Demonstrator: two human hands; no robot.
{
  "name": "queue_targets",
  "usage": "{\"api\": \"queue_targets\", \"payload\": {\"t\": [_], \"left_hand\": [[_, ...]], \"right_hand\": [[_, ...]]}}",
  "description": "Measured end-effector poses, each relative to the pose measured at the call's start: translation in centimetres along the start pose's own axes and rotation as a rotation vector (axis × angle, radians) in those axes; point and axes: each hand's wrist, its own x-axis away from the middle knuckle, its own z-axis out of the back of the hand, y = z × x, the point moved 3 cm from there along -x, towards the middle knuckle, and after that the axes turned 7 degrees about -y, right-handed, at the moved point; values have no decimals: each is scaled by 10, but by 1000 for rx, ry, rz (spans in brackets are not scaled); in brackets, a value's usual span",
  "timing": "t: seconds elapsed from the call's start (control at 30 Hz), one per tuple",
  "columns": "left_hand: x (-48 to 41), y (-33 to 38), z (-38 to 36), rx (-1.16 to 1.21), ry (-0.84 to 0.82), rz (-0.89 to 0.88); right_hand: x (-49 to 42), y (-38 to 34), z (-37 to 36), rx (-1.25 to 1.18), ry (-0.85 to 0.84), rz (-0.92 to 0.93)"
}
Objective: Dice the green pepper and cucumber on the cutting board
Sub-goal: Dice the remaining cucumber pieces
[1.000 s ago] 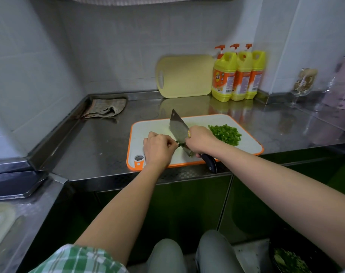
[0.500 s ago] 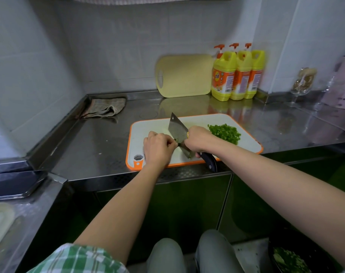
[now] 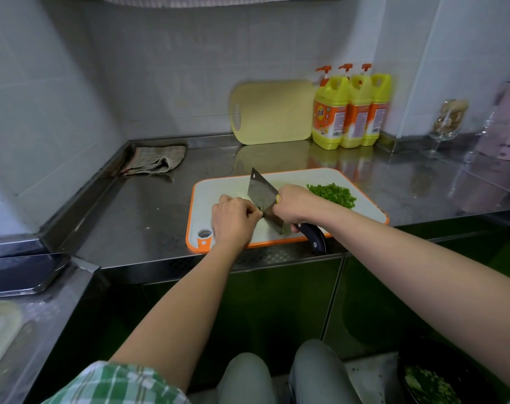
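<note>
A white cutting board with an orange rim [image 3: 219, 188] lies on the steel counter. A heap of diced green pepper [image 3: 332, 194] sits at its right. My right hand [image 3: 294, 204] grips a cleaver [image 3: 261, 192] by its black handle, blade down on the board. My left hand [image 3: 233, 218], fingers curled, pinches a small green piece [image 3: 259, 212] against the blade; most of that piece is hidden under the fingers.
A yellow board [image 3: 274, 112] leans on the back wall beside three yellow detergent bottles [image 3: 350, 112]. A folded cloth [image 3: 154, 160] lies at the back left. A wine glass [image 3: 447, 123] and a pink appliance [image 3: 507, 123] stand right. A dark bowl of green scraps [image 3: 431, 383] sits on the floor.
The cleaver has gone through a small up-and-down chopping stroke at the same spot. Both hands stay where they were on the board.
</note>
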Motion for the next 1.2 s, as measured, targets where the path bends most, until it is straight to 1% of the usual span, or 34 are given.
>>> {"api": "queue_targets", "payload": {"t": [0.13, 0.3, 0.4, 0.47, 0.6, 0.67, 0.73, 0.93, 1.03, 1.2], "left_hand": [[-1, 0, 0, 19, -5, -7], [2, 4, 2, 2, -13, -70], [2, 2, 3, 4, -11, -42], [3, 3, 6, 25, 13, 0], [8, 7, 14, 50, 67, 58], [9, 6, 15, 37, 97, 59], [10, 5, 14, 23, 89, 56], [7, 5, 9, -23, 40, 36], [6, 6, 10, -39, 43, 22], [4, 10, 18, 12, 93, -21]], "right_hand": [[-5, 0, -3, -5, -19, -11], [-15, 8, -4, -66, 74, -34], [-18, 18, 2, -114, 136, -34], [-19, 19, 6, -148, 150, -11], [-17, 7, -1, -166, 92, 33], [-17, 4, -11, -169, 36, 25], [-18, 9, -15, -195, 1, 7], [-16, 41, 7, -218, 36, -96], [-15, 44, 8, -300, 52, -71], [-9, 33, 18, -536, 134, 5]]}}
